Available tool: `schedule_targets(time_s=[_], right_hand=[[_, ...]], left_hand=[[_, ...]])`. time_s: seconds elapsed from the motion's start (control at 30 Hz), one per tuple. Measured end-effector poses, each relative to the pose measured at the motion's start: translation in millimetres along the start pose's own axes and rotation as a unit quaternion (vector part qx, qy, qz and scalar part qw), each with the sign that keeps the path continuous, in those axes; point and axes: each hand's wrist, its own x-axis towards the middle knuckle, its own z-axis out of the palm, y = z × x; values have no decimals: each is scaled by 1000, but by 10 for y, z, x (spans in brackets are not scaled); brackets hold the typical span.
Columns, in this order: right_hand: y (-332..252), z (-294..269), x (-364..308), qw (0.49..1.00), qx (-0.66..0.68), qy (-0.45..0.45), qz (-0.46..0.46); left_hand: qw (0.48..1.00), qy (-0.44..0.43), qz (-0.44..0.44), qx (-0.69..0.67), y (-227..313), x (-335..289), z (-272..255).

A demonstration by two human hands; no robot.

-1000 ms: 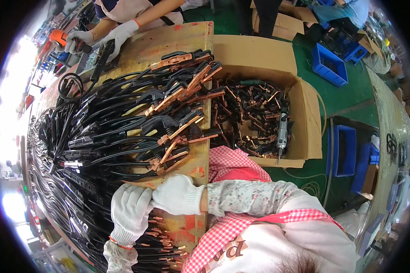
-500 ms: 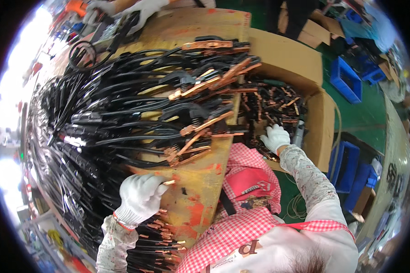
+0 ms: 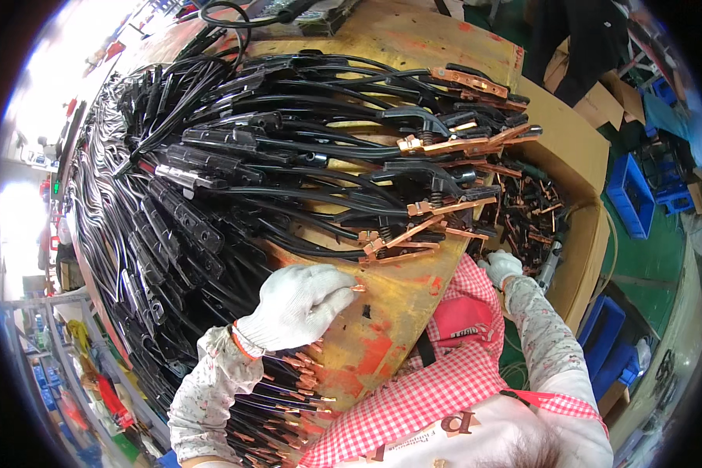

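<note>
My left hand [image 3: 300, 308], in a white knitted glove, is closed over the wooden table. A small copper-coloured tip [image 3: 358, 288] sticks out between its thumb and fingers; the rest of that piece is hidden in the glove. My right hand [image 3: 501, 267], also gloved, reaches down at the near side of a cardboard box [image 3: 589, 257] holding many black-and-copper clamp parts [image 3: 526, 214]. Its fingers are partly lost among the parts, so their grip does not show. Just above my left hand lie black cables with copper-jawed clamps [image 3: 402, 238].
A large bundle of black cables [image 3: 101, 210] covers the left of the wooden table [image 3: 382, 327]. Bare copper cable ends [image 3: 308, 374] lie below my left hand. A grey-handled tool [image 3: 550, 265] rests in the box. Blue crates [image 3: 630, 195] stand on the green floor at the right.
My view has shifted, so the table sits further right. My right hand has drawn back toward the box's near left side. My left hand still pinches the copper tip, now turned more sideways.
</note>
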Motion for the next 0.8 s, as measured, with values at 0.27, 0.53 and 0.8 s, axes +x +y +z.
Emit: schedule_targets(time_s=[0.27, 0.53, 0.8], right_hand=[[800, 224, 40, 774, 579, 257, -24], [-983, -1471, -1844, 767, 546, 112, -317], [-1815, -1236, -1745, 784, 195, 326, -490]], left_hand=[[996, -73, -30, -52, 111, 21, -247], [995, -68, -57, -46, 19, 19, -104], [996, -49, -61, -40, 48, 11, -92]])
